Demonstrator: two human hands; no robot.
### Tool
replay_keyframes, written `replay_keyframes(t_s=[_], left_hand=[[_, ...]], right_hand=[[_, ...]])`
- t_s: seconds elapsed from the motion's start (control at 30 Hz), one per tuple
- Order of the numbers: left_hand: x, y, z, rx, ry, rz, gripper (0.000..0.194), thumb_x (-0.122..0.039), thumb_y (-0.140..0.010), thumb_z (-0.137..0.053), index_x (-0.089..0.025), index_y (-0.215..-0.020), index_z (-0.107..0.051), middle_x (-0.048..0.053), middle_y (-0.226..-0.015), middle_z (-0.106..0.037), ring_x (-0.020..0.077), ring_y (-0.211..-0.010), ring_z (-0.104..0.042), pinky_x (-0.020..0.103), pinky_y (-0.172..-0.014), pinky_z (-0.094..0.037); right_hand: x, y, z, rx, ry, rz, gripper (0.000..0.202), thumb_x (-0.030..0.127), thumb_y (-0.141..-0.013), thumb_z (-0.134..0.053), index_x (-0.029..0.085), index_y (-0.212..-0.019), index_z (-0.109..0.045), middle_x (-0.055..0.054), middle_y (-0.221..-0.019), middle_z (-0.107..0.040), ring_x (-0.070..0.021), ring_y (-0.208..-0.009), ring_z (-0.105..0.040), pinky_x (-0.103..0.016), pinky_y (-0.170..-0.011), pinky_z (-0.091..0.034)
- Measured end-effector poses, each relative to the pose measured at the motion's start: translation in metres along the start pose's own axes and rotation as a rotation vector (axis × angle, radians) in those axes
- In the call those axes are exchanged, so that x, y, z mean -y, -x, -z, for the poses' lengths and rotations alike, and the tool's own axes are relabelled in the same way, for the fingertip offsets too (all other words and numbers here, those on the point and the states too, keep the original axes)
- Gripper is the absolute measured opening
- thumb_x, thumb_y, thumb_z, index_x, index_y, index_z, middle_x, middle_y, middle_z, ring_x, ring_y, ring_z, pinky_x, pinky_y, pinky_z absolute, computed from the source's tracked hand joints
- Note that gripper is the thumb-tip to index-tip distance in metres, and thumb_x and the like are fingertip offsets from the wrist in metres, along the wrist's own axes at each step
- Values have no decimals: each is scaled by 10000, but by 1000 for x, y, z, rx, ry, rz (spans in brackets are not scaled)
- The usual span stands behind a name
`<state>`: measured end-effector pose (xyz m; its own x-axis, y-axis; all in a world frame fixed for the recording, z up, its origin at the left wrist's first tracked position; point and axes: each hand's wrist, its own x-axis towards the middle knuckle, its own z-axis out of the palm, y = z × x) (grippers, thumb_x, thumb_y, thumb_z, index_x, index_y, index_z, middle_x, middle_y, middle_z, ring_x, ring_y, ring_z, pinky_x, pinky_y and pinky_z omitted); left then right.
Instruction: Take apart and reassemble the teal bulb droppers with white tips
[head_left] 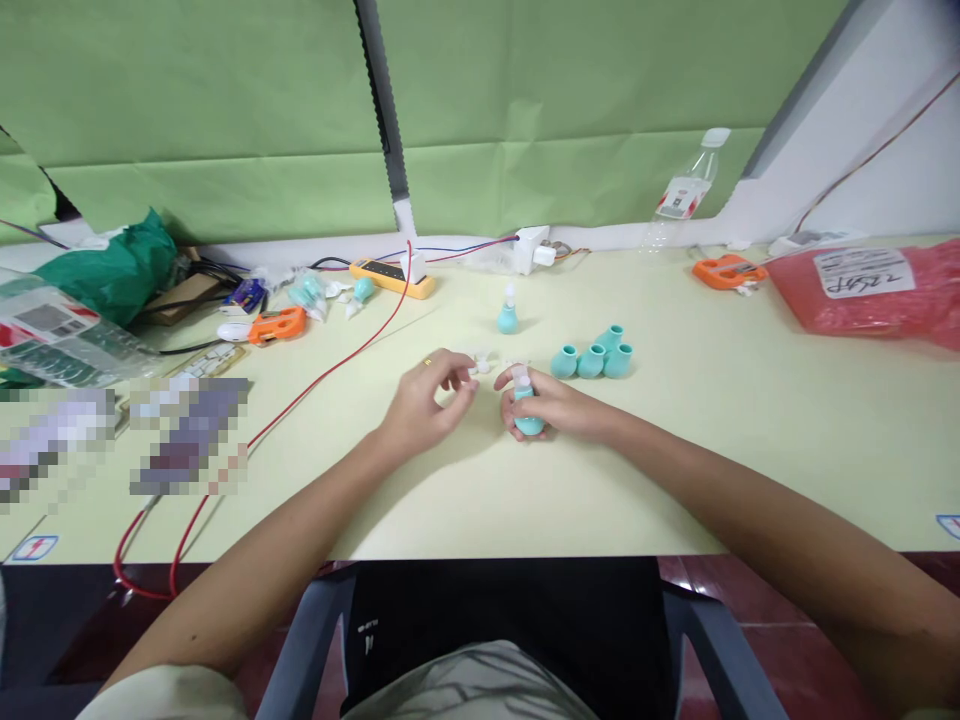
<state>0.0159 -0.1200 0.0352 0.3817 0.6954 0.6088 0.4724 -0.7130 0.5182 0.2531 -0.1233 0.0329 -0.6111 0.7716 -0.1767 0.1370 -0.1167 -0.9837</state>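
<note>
My right hand (559,405) is wrapped round a small teal bulb-shaped bottle (529,425) with a clear, whitish top, held upright just above the table. To its left, my left hand (431,405) is half curled, thumb and forefinger apart, and no held object shows in it. Small clear and white plastic pieces (484,363) lie by its fingertips. Beyond the hands stands a similar teal bottle (508,318) with a clear top. Several teal bulb-shaped bodies (591,361) with open necks are grouped to the right of my right hand.
An orange tool (277,326), a yellow multimeter (391,279) and bagged teal parts (307,292) lie at left. A red cable (330,372) crosses the table there. At the back right are a clear bottle (684,195), another orange tool (729,271) and a red bag (862,290).
</note>
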Motion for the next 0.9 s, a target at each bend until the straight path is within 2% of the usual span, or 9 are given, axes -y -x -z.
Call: replay_keyframes(t_s=[0.07, 0.17, 0.3, 0.5, 0.6, 0.8, 0.9], left_hand=[[-11, 4, -12, 51, 64, -60, 174, -253, -926, -617, -210, -1093, -595, 33, -915, -658, 143, -793, -618, 292, -751, -524], [-17, 8, -24, 72, 115, -23, 128, -269, -947, -616, -216, -1057, -577, 19, -908, -659, 127, -772, -621, 277, -728, -529], [-13, 9, -26, -5, 137, 36, 93, -271, -955, -617, -213, -1016, -578, 7, -868, -650, 115, -736, -622, 260, -684, -529], [-14, 7, -22, -26, 98, -21, 81, -245, -962, -616, -212, -1012, -670, 21, -843, -669, 129, -745, -633, 285, -718, -539], [-18, 7, -20, -11, 142, 45, 92, -286, -949, -647, -215, -967, -702, 27, -833, -704, 139, -736, -647, 297, -720, -543], [-21, 4, -17, 57, 398, 298, 147, -353, -909, -694, -214, -887, -737, 24, -807, -745, 173, -765, -709, 323, -734, -582], [-20, 3, -17, 68, 428, 331, 140, -338, -902, -693, -209, -886, -745, 27, -817, -751, 178, -770, -715, 326, -733, -585]], right_hand=[[-1, 0, -1, 54, -29, 19, 334, 190, -848, -605, 220, -1140, -446, 19, -767, -682, -144, -586, -649, -266, -530, -516], [-2, 0, -6, 87, -30, 55, 274, 208, -847, -655, 206, -1053, -474, 19, -818, -660, -161, -660, -702, -329, -641, -601], [-3, -1, -11, 120, -18, 84, 299, 291, -859, -731, 190, -1035, -511, 18, -833, -641, -152, -675, -702, -330, -658, -625], [0, 0, -13, 100, -9, 99, 330, 295, -842, -767, 181, -1057, -545, 12, -845, -628, -135, -678, -683, -307, -637, -633], [-4, -1, -12, 83, 4, 107, 327, 303, -840, -769, 186, -1053, -551, 16, -853, -603, -132, -673, -677, -307, -626, -635], [-10, -2, -12, 76, 1, 141, 399, 304, -759, -836, 199, -1039, -572, 32, -857, -511, -123, -708, -617, -310, -616, -654], [-7, -1, -13, 79, -11, 128, 376, 282, -739, -844, 197, -976, -565, 30, -852, -528, -122, -709, -619, -301, -614, -651]])
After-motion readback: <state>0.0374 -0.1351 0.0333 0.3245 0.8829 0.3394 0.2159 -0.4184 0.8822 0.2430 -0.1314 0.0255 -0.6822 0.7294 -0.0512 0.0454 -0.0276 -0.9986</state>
